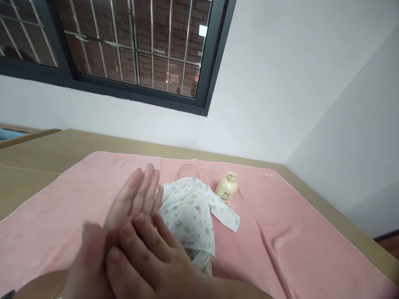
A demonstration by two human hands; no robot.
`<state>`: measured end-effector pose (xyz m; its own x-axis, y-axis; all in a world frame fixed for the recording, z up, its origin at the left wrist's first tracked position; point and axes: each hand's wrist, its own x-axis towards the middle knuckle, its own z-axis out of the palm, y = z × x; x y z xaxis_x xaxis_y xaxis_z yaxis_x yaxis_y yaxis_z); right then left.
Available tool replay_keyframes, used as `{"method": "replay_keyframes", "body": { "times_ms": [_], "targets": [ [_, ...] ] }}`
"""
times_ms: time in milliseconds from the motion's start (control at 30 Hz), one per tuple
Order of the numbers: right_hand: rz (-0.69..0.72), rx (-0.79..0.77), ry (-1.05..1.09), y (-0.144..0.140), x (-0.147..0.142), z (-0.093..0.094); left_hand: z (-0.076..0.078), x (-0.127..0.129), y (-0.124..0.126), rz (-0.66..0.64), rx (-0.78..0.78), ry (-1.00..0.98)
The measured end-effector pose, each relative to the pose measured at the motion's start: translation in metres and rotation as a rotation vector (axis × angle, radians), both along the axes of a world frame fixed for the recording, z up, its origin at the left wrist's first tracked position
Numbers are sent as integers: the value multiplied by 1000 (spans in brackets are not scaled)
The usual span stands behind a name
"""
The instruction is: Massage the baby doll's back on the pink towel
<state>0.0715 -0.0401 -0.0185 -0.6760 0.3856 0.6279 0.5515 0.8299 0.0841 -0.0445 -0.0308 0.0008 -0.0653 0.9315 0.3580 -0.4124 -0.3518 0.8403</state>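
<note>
Left hand (124, 216) flat, fingers straight and close together, tips pointing away toward the wall. Right hand (149, 257) laid over it, palm pressed against the left, fingers (146, 236) crossing its lower part. Holding nothing between them that shows. Both slightly blurred. Hovering low in the foreground, above the near left part of the pink towel (296, 232).

Just right of the hands and partly hidden behind them: baby doll (190, 211), lying face down, bare head (188, 171) toward the wall. Dressed in white printed sleepsuit with small bear motifs. One sleeve (226, 216) stretched out to the right, flat on the towel. Lower legs cut off behind the right wrist.

Near the doll's head, to its right: cream pump bottle (227, 189), standing, seemingly upright, on the towel, just beside the outstretched sleeve but apart from it.

Pink towel spread wide over a tan worktop (37, 166), a few creases on the right side. Worktop edges visible at left, far side and right.

Beyond: white wall (280, 83), dark-framed window (205, 83) with metal bars, brick outside.
</note>
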Motion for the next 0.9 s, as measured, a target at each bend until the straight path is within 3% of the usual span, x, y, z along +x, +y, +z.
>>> {"method": "replay_keyframes", "body": {
  "times_ms": [67,133,233,300,400,500,733,900],
  "targets": [
    [77,-113,-125,6,17,13,9,-13,21,-31,-2,-6],
    [0,-306,-189,15,38,25,9,-16,45,0,11,-16],
    [-143,-511,-159,38,61,29,-11,-1,85,30,11,85],
    [-240,-538,-111,60,68,21,-34,15,109,112,-4,240],
    [-385,-537,-76,94,69,-1,-69,36,133,17,-18,561],
    [-384,-585,-33,116,67,-23,-95,44,145,-57,-17,678],
    [-396,-592,-10,131,62,-60,-128,44,161,130,63,762],
    [-512,-617,6,145,74,-69,-141,48,160,207,133,802]
  ]
}}
